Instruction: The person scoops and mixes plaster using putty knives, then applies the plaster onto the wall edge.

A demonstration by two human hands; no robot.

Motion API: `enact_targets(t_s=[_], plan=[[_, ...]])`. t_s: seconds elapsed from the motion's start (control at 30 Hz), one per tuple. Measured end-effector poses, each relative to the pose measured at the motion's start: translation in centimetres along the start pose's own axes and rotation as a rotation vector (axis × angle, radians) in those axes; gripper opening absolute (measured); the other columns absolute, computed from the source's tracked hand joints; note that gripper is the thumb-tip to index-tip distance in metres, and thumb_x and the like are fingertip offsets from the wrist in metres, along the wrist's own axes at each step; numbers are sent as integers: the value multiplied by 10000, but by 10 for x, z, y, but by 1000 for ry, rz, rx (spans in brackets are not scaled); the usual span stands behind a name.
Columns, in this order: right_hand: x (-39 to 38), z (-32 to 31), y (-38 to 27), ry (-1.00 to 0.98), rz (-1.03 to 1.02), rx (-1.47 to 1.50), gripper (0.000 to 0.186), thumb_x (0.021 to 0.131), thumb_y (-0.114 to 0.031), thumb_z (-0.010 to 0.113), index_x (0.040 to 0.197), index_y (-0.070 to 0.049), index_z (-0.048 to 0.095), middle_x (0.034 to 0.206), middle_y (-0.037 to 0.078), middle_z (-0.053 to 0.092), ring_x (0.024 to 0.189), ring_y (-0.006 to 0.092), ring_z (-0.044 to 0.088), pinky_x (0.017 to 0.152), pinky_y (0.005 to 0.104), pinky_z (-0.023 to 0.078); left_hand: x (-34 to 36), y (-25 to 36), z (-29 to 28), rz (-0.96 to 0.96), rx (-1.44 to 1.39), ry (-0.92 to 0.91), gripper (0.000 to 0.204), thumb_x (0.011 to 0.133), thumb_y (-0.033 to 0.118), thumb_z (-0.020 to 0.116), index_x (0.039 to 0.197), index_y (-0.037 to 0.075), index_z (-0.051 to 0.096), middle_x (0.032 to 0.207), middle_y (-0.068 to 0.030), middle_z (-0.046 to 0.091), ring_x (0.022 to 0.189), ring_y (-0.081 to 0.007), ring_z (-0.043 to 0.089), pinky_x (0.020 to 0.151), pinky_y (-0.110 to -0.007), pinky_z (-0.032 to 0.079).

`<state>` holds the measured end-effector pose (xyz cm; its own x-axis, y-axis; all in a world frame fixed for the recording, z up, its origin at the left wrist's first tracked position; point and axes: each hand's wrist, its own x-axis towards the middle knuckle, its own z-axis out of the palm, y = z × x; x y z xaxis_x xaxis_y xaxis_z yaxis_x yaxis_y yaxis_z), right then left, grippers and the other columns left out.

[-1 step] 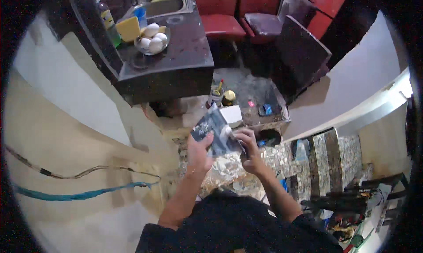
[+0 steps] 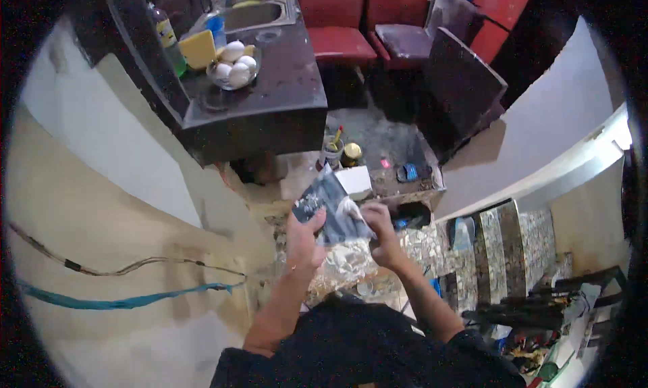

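My left hand (image 2: 305,239) grips the lower left side of a dark, flat rectangular piece (image 2: 329,191), thumb on top. White flecks lie on its left part, and its lower right part looks greyish and shiny, like clear plastic. At the right edge, my right hand (image 2: 382,234) has its fingers bent together beside a whitish crumpled bit (image 2: 350,209). Whether those fingers pinch this bit or the edge is unclear. Both hands are in front of my dark shirt, above a stone-patterned floor. Just beyond the piece stands a white block (image 2: 355,181).
A glass bowl of white eggs (image 2: 235,67) stands on the dark counter (image 2: 290,70), near a sink (image 2: 255,15). Below are a container with tools (image 2: 331,151), a gold-topped jar (image 2: 352,153) and a blue sandal (image 2: 408,172). Patterned steps (image 2: 496,253) lie right; a cable (image 2: 121,266) hangs left.
My right fingers have drawn back slightly from the whitish bit and curled in more. My left hand keeps its hold on the flat piece.
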<state>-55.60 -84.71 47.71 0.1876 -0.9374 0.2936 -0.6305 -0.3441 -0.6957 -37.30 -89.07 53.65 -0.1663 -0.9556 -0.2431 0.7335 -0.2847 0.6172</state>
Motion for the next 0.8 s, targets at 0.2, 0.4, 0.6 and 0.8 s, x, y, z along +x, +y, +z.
enact_targets(t_s=[0.2,0.4,0.6,0.8], plan=[[-13,-12,37,-22,166,340,617,604,50,531,1195,-70,405,1118,143,424,1098,279,425,927,354,353,-13,-7,-6,110,91,3,427,754,-50,531,1169,6,445,1019,-70,569,878,-161,560,801,-303,458],[31,-39,29,48,64,381,664,534,112,500,1174,-49,425,1148,108,444,1129,229,395,986,311,260,4,-22,-44,27,72,-80,432,740,-32,556,1158,-3,452,994,-67,579,876,-175,569,792,-320,468],[74,-47,-29,-212,-51,-45,628,577,155,486,1160,-77,455,1141,147,439,1107,333,412,917,335,346,31,-35,-74,-68,121,80,413,743,7,591,1137,8,469,999,-64,571,877,-180,562,791,-324,464],[70,-20,-27,-278,-128,-275,669,577,18,640,1197,-144,447,1134,125,442,1058,310,450,885,366,386,34,-33,-72,20,166,39,402,756,20,574,1141,8,463,1015,-54,560,878,-159,542,786,-300,449]])
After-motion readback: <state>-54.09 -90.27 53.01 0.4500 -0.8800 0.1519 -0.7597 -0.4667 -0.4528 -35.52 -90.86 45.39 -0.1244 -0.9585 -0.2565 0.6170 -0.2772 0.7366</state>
